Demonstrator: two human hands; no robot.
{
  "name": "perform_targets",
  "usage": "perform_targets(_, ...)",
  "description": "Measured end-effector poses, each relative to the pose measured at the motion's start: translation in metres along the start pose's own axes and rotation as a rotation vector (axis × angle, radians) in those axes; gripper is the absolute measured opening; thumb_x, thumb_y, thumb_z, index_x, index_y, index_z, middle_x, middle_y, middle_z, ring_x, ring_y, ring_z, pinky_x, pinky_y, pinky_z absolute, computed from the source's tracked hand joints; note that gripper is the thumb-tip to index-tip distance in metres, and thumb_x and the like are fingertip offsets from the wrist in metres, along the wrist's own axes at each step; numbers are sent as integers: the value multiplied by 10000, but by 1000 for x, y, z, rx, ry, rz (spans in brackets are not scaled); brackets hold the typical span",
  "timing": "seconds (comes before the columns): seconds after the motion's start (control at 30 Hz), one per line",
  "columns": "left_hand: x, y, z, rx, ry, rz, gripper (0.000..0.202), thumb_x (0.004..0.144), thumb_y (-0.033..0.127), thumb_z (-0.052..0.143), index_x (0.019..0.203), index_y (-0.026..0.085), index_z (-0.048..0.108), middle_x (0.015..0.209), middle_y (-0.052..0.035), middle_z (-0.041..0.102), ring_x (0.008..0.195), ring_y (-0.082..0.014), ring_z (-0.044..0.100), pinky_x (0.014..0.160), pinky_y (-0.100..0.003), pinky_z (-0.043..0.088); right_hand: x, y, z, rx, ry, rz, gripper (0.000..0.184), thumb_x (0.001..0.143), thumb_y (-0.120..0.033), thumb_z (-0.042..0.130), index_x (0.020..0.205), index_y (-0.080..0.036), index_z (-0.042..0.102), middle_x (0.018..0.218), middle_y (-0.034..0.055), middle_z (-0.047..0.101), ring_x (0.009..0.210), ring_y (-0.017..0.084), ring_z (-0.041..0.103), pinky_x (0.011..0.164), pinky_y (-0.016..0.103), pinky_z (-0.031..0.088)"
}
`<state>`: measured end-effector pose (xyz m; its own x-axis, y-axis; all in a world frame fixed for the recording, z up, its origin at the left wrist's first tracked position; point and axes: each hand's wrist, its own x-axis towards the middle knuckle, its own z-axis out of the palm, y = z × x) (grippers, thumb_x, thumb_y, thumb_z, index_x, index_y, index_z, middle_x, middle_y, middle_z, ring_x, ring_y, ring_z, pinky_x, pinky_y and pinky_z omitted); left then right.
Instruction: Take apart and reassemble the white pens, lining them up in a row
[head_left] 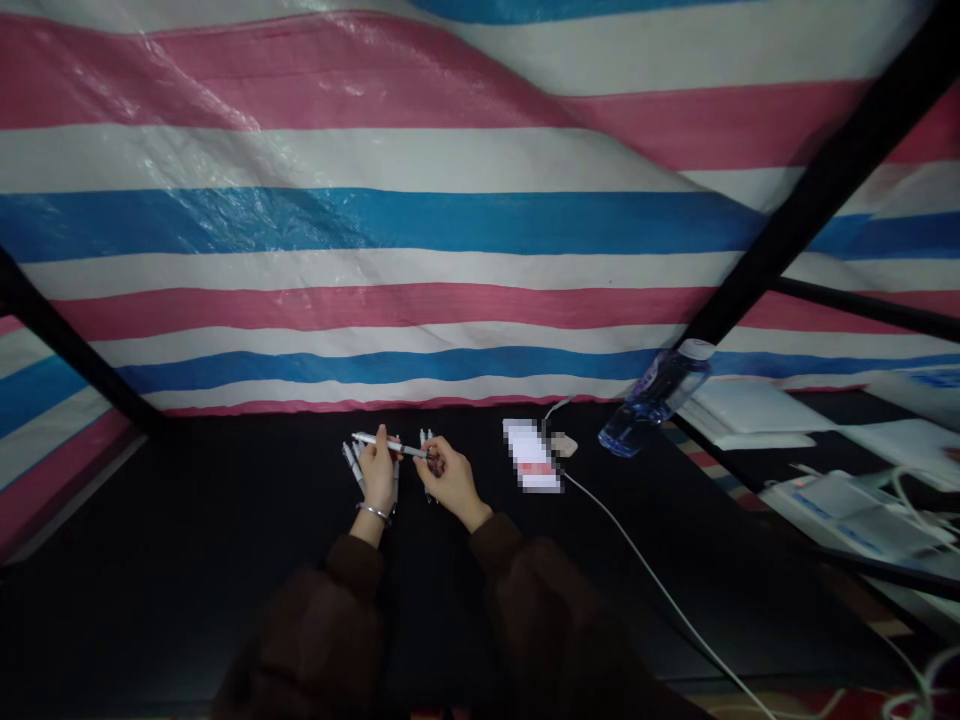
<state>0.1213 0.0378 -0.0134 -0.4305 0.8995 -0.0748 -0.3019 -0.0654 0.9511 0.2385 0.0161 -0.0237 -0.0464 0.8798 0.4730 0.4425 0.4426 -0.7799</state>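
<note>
A white pen is held roughly level above the black table, tilted slightly down to the right. My left hand is closed around its left part, the thumb lying along it. At the pen's right end, the fingers of my right hand pinch its dark tip. Several similar pens lie on the table beside and partly behind my left hand. A smaller group of pens lies behind my right hand, which hides most of them.
A lit phone, its screen blurred, lies on the black table to the right. Near it are a pale plug-like block, a white cable and a bluish bottle. Beyond stand black frame bars and striped sheeting.
</note>
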Motion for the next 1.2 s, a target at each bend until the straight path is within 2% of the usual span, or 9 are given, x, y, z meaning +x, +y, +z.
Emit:
perform_targets(0.1,1,-1,-1,24,11,11,457,660,585,582,562,139,573,475,10,510,455,-92,451,494,-234,347,0,2,1,-13,-10,19,237,813,-407,481,765,-193,571,515,-46,463,444,91,422,459,193,294)
perform_targets(0.23,0,-1,-2,66,7,28,463,671,593,570,563,143,576,461,8,504,468,-102,454,505,-243,352,1,2,-1,-24,-28,48,383,868,-445,391,627,-186,539,492,-27,462,458,100,428,472,201,286)
perform_targets(0.43,-1,1,0,24,24,-12,443,661,581,586,568,149,562,479,16,501,458,-90,435,478,-233,329,0,0,0,-43,-32,22,271,788,-460,521,744,-195,557,492,-52,448,438,92,411,460,193,279)
perform_targets(0.63,-1,1,-1,93,-6,32,464,686,594,555,569,145,571,450,13,487,463,-100,449,503,-240,348,0,-1,-2,-47,-64,46,438,879,-474,360,579,-189,503,469,-32,428,435,97,394,460,212,260)
perform_targets(0.83,-1,1,-1,40,27,9,444,674,580,575,552,153,556,460,18,482,453,-92,430,481,-236,332,0,-2,-2,-25,-33,29,322,769,-502,536,679,-194,509,481,-63,407,429,83,371,462,192,278)
perform_targets(0.9,0,0,-1,44,22,11,444,675,581,572,551,155,555,457,20,478,451,-92,426,477,-237,329,0,-2,-1,-44,-45,27,322,789,-487,513,661,-192,510,484,-58,410,430,82,371,460,193,267)
perform_targets(1.07,1,-2,-2,82,-5,30,461,685,592,557,550,151,562,445,17,476,454,-92,429,485,-237,333,0,-3,-3,-52,-75,25,456,878,-467,361,536,-184,465,454,-39,376,430,87,361,460,209,245)
perform_targets(1.2,0,0,-1,63,31,13,461,669,595,568,548,150,554,452,19,477,447,-87,424,471,-232,327,0,-4,-3,-47,-40,22,363,792,-500,504,615,-184,503,475,-58,387,433,75,347,458,189,261)
